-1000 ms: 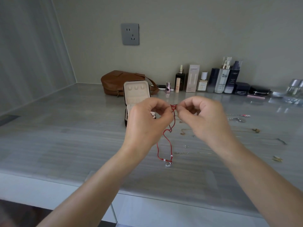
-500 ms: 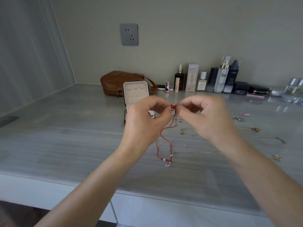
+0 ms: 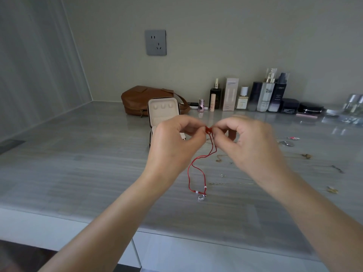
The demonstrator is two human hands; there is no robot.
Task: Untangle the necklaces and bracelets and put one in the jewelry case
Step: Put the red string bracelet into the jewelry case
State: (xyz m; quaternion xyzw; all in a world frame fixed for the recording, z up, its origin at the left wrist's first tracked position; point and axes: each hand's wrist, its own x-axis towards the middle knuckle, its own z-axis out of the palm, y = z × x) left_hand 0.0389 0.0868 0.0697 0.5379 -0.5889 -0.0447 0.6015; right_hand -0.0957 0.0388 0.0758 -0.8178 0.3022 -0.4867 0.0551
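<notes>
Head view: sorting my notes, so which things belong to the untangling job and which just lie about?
Job: red beaded cord, pinched by left hand and right hand; open jewelry case; loose chains.
Lying about: brown bag; cosmetics bottles; wall socket.

Two hands show, left hand (image 3: 172,146) and right hand (image 3: 253,152). One red necklace (image 3: 200,193), one jewelry case (image 3: 163,111), one brown bag (image 3: 137,99).
</notes>
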